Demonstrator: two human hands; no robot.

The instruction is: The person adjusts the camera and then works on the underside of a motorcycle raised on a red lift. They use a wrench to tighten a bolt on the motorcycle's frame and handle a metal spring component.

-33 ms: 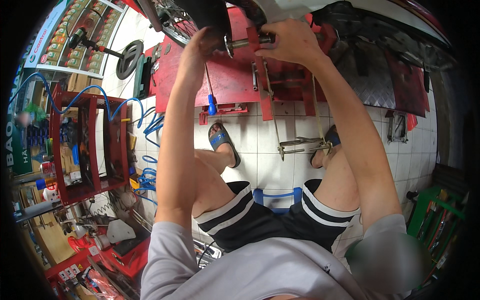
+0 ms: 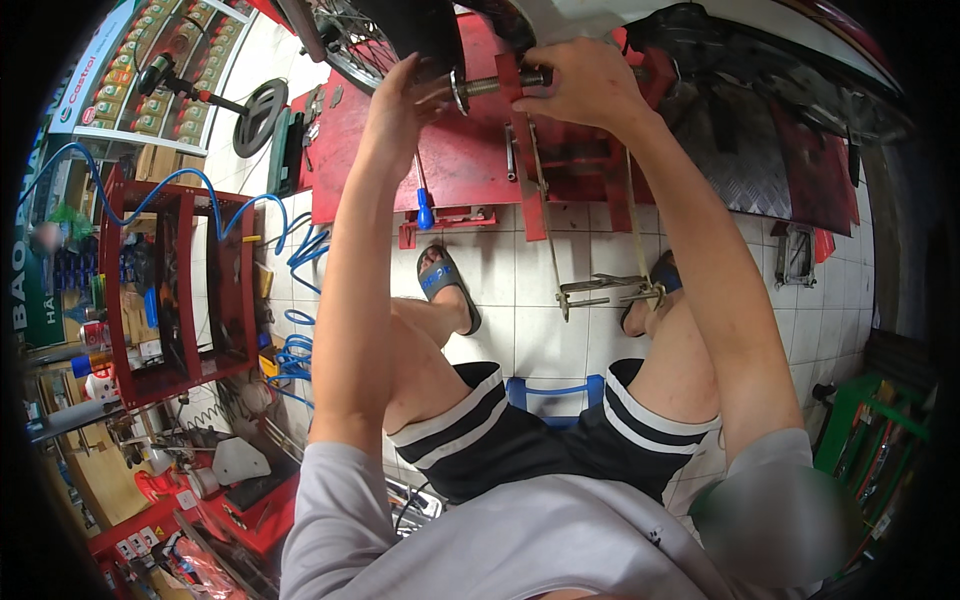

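Observation:
My left hand, fingers apart, is beside a black tire and the flanged left end of a steel threaded rod. My right hand grips the rod's red bracket, thumb below and fingers above; the exact contact is partly hidden. Below my left hand, a blue-handled screwdriver points down from the red stand. A steel bar rests beside the bracket. Long metal rods hang from it toward the floor, with crosspieces near my right foot.
A red tool cart and coiled blue hose are at left, near a shelf of containers. A black wheel-shaped object stands behind them. A blue stool is under me; a green rack is at right.
The fingers of my left hand have loosened and spread slightly beside the tire and rod end. My right hand shows no visible movement.

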